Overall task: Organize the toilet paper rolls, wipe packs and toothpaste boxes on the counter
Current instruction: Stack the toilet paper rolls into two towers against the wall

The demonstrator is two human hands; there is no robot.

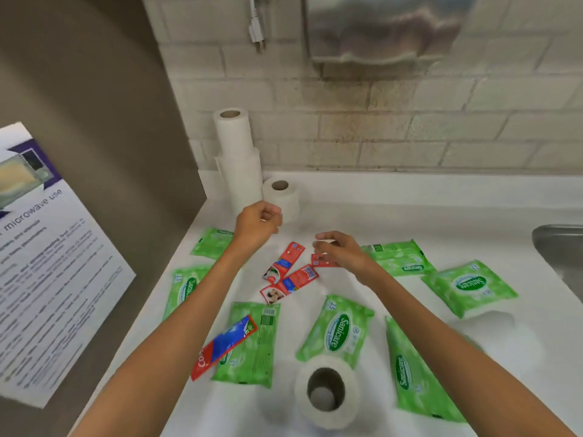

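Nearest stood a toilet paper roll [326, 392], wipe packs [339, 329] scattered around it. Left hand [258, 223] curled empty beside the stacked rolls [238, 152]; right hand [339, 252] curled over a small toothpaste box [320, 262], grip unclear.

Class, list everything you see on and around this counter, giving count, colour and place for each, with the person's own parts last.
toilet paper rolls: at least four, white; stack at back left, one beside it, one at front.
wipe packs: seven, green; spread flat around the middle.
toothpaste boxes: four, red; three small in the middle, one larger red-and-blue partly on a front-left wipe pack.
counter: one, white; under everything.
sink: one, steel; right edge.
notice: one, white and purple; left wall.
dispenser: one, metal; wall above.
plug: one, white; hanging on wall.
left grip: one; fingers curled, nothing seen held, by the back rolls.
right grip: one; over a small toothpaste box, hold unclear.
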